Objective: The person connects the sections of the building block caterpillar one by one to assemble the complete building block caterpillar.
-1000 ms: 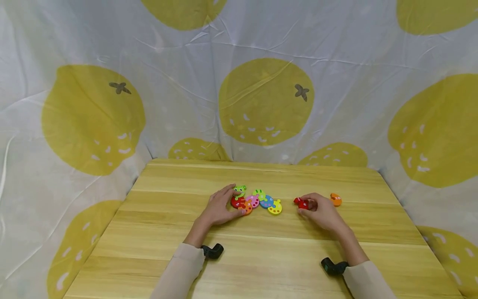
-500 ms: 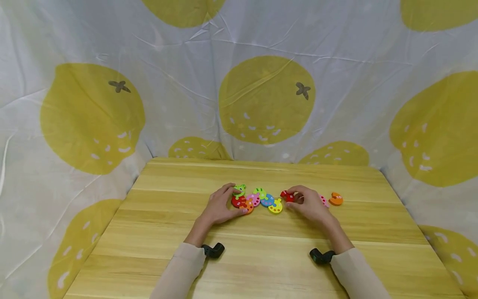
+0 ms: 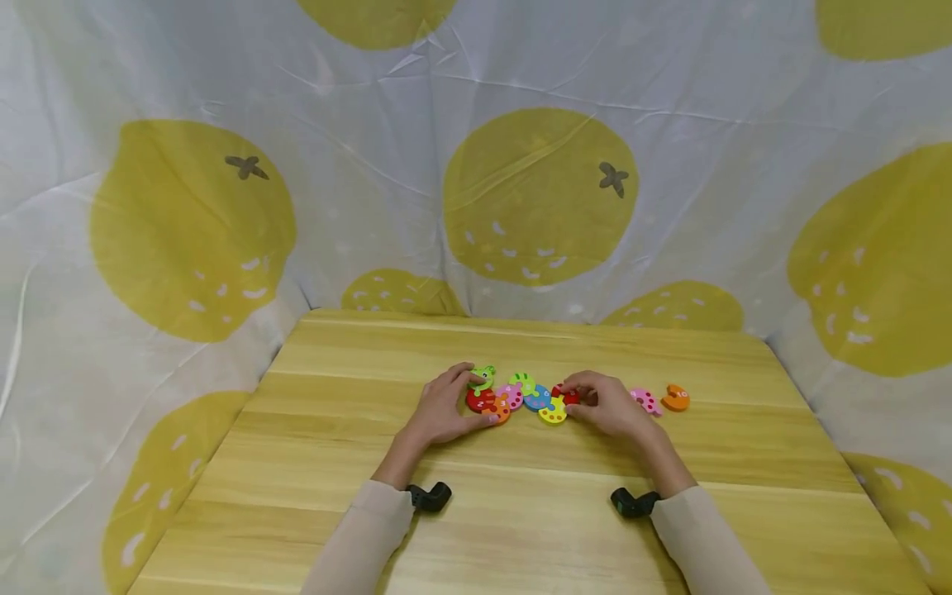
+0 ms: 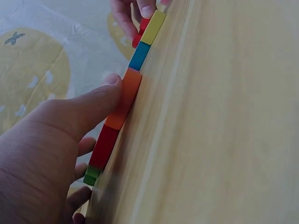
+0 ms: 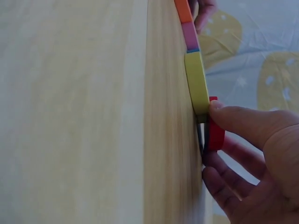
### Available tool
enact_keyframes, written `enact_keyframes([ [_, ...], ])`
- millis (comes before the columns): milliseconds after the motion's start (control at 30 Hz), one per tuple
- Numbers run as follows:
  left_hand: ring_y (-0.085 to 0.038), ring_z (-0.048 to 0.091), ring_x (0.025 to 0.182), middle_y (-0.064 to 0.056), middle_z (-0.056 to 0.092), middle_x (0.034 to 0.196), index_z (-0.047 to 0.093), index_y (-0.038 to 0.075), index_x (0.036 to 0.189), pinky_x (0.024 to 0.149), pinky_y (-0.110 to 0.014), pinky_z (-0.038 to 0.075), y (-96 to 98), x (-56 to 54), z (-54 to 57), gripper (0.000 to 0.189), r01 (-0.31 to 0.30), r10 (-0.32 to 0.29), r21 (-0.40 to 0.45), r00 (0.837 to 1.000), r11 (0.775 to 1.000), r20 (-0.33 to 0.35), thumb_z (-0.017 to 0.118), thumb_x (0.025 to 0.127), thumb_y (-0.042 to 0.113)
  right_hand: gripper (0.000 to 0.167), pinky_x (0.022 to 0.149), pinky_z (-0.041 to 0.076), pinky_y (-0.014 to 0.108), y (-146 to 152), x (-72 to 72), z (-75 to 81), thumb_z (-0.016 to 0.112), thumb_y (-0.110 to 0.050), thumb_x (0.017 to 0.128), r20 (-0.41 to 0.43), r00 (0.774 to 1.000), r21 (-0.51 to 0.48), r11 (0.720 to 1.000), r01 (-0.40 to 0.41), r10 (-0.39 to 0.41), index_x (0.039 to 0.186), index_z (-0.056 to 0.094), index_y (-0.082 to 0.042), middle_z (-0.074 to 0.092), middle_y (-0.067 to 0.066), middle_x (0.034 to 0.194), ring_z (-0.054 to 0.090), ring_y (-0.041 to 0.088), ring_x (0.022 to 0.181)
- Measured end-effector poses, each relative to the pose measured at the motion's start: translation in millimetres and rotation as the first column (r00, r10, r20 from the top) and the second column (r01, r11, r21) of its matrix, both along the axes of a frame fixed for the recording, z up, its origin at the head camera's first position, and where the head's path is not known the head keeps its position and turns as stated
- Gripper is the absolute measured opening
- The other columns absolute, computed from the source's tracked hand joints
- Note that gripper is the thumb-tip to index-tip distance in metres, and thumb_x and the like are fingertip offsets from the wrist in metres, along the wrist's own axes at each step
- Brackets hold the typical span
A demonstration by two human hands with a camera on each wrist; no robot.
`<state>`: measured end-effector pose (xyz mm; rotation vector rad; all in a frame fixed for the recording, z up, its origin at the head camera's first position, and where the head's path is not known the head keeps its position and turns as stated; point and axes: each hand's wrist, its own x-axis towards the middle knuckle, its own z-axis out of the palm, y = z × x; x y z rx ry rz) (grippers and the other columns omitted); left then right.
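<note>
A caterpillar puzzle of numbered wooden pieces lies on the table, from a green head [image 3: 483, 376] through a red piece [image 3: 478, 402] and an orange piece [image 3: 500, 411] to a blue piece [image 3: 535, 399] and a yellow piece [image 3: 552, 413]. My left hand [image 3: 440, 413] holds its head end, thumb against the orange piece and fingers by the green head. My right hand [image 3: 613, 406] pinches another red puzzle piece [image 5: 216, 133] at the yellow end. In the right wrist view this piece sits raised off the table beside the yellow one; fingers partly cover it.
A loose pink piece [image 3: 645, 402] and an orange piece numbered 10 [image 3: 675, 398] lie to the right of my right hand. Behind the wooden table [image 3: 513, 512] hangs a lemon-patterned cloth [image 3: 372, 182].
My right hand has carried the red piece leftward to the yellow piece, uncovering the loose pink piece. The left hand stays at the head end.
</note>
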<state>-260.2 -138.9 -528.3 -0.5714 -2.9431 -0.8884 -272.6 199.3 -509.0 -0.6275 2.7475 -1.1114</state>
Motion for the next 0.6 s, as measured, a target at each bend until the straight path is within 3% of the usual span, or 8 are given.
enact_keyframes([
  [333,-0.033,0.036,0.152,-0.006,0.038,0.164,0.058,0.023,0.141,0.122,-0.060,0.025,1.6,0.6,2.9,0.076,0.002,-0.003,0.016,1.000,1.000,0.008,0.074,0.081,0.069,0.030,0.092,0.054,0.039,2.8,2.3,-3.4,0.072,-0.011,0.097,0.000,1.000,0.002,1.000,0.006,-0.006,0.127,0.071,-0.011,0.067,0.007,0.130,0.061,0.020,0.102],
  [600,-0.027,0.023,0.159,-0.001,0.031,0.169,0.046,0.024,0.157,0.124,-0.058,0.021,0.8,1.4,-0.8,0.082,0.038,-0.039,-0.031,0.999,0.999,-0.005,0.067,0.089,0.065,0.033,0.094,0.055,0.043,-0.1,4.1,-5.0,0.070,-0.011,0.098,-0.006,1.000,-0.009,1.000,0.019,-0.019,0.131,0.069,-0.010,0.066,0.011,0.133,0.063,0.024,0.108],
])
